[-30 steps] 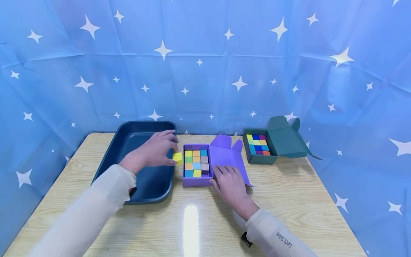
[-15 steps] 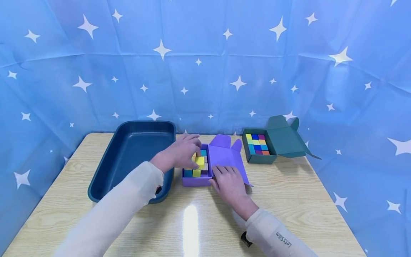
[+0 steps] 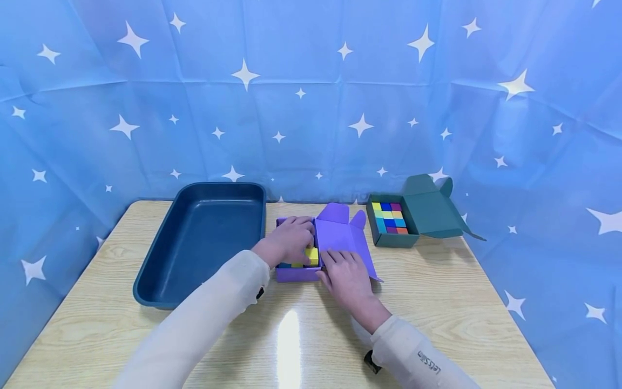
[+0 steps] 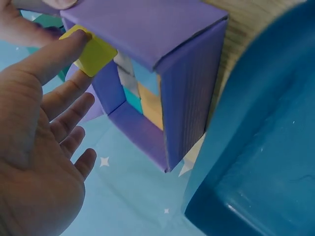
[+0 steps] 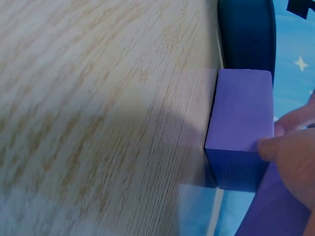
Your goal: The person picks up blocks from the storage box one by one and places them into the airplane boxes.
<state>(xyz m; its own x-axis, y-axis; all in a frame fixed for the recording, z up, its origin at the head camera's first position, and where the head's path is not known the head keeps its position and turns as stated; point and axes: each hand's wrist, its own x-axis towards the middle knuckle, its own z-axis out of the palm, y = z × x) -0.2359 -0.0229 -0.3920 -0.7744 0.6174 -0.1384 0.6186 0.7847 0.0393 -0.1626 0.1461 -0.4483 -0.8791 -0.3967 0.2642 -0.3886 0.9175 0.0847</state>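
Note:
A yellow cube is pinched by my left hand at the front right corner of the open purple box. In the left wrist view, thumb and fingers hold this cube at the box's opening, while the other fingers stay loosely bent. Several coloured cubes, an orange cube among them, lie inside; the left hand hides most of them from above. My right hand grips the box's right front corner, its thumb tip against the edge in the right wrist view. Its fingers lie over the base of the purple lid.
Left of the purple box stands a deep dark-blue tray. At the back right is a dark-green box filled with several coloured cubes, its lid folded open to the right. A starry blue cloth hangs behind the wooden table.
My left hand has carried the yellow cube rightward from beside the tray, across the purple box, and down to its front right corner. The right hand has stayed put.

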